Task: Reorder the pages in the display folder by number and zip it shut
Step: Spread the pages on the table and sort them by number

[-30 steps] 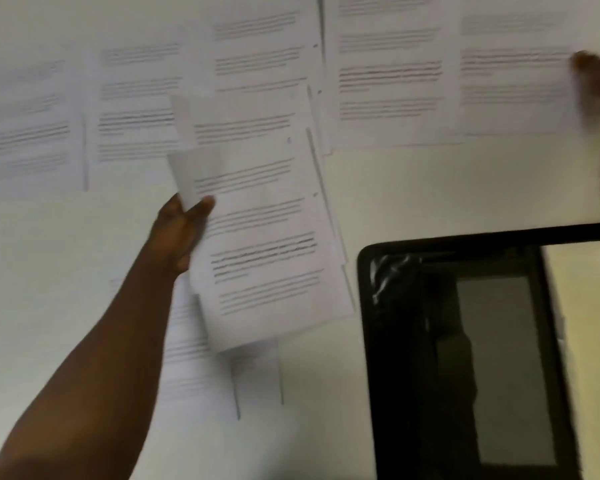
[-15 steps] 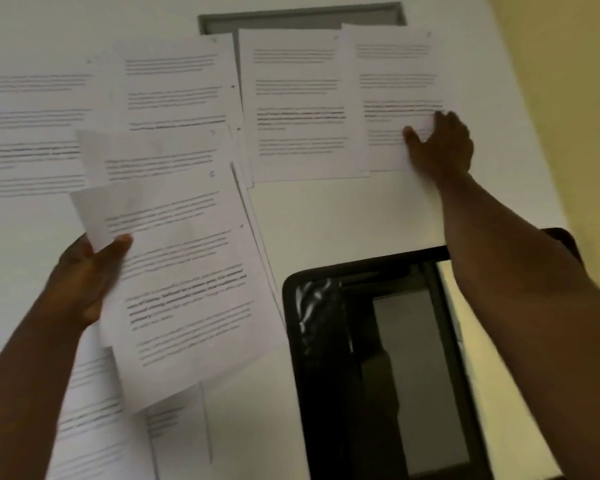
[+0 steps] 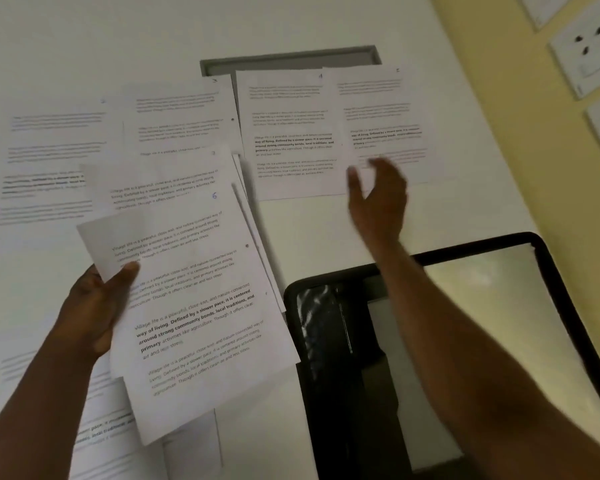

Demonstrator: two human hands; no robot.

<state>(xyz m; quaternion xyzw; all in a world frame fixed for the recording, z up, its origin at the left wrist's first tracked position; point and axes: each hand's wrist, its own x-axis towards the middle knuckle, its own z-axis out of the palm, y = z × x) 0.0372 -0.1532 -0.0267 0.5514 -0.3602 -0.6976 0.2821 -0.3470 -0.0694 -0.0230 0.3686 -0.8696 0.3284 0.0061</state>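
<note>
A fanned sheaf of pages (image 3: 194,292) is held in the left hand (image 3: 96,311), thumb pinched over its upper left corner; the top sheet is marked 6 in blue. The right hand (image 3: 378,199) hangs blurred above the table (image 3: 326,230), fingers loosely spread, nothing held, just below the page at far right (image 3: 378,123). Other numbered pages are laid in a row, overlapping at their edges. The display folder (image 3: 430,358) lies open at lower right, unzipped. Judgement: sorting is under way. Each corner number should be read before a sheet is lifted, and sheets should be taken singly so that overlapped neighbours are not dragged.
</note>
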